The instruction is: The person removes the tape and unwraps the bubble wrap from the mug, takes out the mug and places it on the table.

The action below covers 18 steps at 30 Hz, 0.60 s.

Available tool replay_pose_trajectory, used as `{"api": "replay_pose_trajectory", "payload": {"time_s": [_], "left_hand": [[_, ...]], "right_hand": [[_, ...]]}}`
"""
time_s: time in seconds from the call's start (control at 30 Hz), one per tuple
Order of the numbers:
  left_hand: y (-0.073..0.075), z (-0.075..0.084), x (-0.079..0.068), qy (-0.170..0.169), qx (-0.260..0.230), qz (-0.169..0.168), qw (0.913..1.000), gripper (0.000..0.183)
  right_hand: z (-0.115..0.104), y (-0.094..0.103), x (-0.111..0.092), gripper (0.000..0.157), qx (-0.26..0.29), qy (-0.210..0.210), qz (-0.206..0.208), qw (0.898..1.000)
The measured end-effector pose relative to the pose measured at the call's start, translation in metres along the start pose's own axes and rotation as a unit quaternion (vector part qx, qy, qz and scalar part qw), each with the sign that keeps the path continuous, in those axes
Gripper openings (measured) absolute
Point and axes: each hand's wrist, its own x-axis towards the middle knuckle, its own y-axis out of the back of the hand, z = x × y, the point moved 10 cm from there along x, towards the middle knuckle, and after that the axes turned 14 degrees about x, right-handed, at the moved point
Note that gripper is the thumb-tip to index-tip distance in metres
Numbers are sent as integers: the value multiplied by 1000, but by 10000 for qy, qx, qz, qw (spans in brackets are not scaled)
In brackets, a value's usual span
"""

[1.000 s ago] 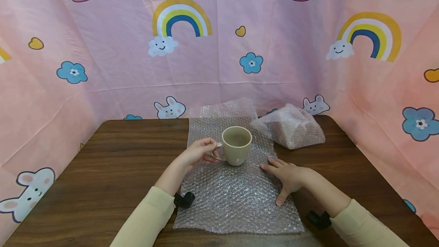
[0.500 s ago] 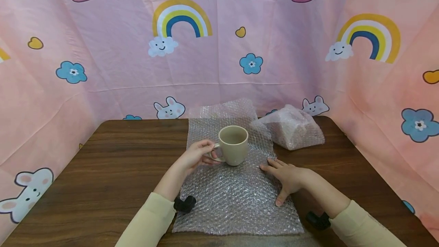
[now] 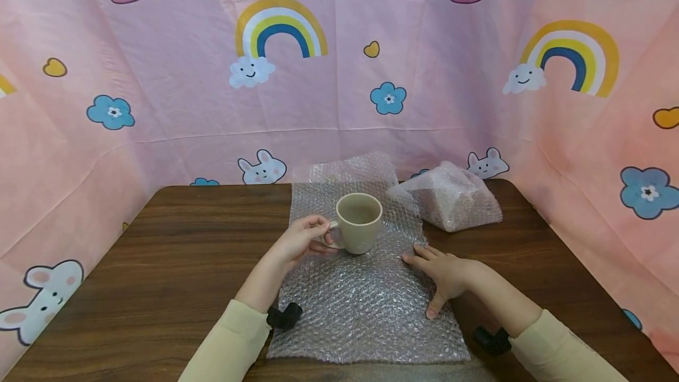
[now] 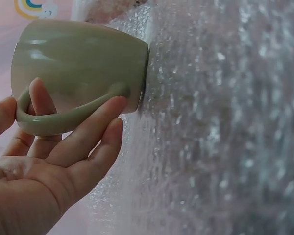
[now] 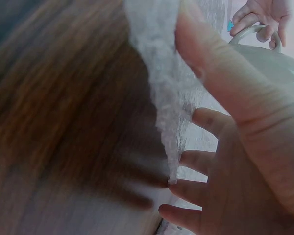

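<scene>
A beige-green mug stands upright on a sheet of bubble wrap in the middle of the table. My left hand holds the mug by its handle, which points to the left. In the left wrist view, a finger passes through the handle while the thumb pinches its upper end. My right hand lies spread on the right edge of the bubble wrap, fingers extended and apart from the mug. In the right wrist view its fingertips touch the wrap's edge.
A bubble-wrapped bundle sits at the back right, touching or close to the sheet; its contents are hard to make out. The dark wooden table reaches a patterned pink cloth behind and at the sides.
The mug has shifted slightly to the left with my left hand on its handle. My right hand has stayed on the wrap's edge.
</scene>
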Motion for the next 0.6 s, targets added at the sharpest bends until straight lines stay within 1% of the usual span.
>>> {"api": "replay_pose_trajectory", "payload": {"time_s": [0.1,0.27,0.33,0.5,0.6], "left_hand": [[4,3,-2,-47,4,86,10000,24],[12,6,-4,-23,95,290,9995,22],[15,7,-5,36,84,353,9993,21],[22,12,-9,5,109,460,9989,22],[27,16,-10,-76,179,517,9985,25]], "right_hand": [[0,0,1,117,24,4,-14,10000],[2,-1,2,117,9,-12,-23,10000],[2,-1,2,117,5,-27,-30,10000],[3,-2,2,116,40,-42,-28,10000],[3,-1,2,117,65,-47,-37,10000]]}}
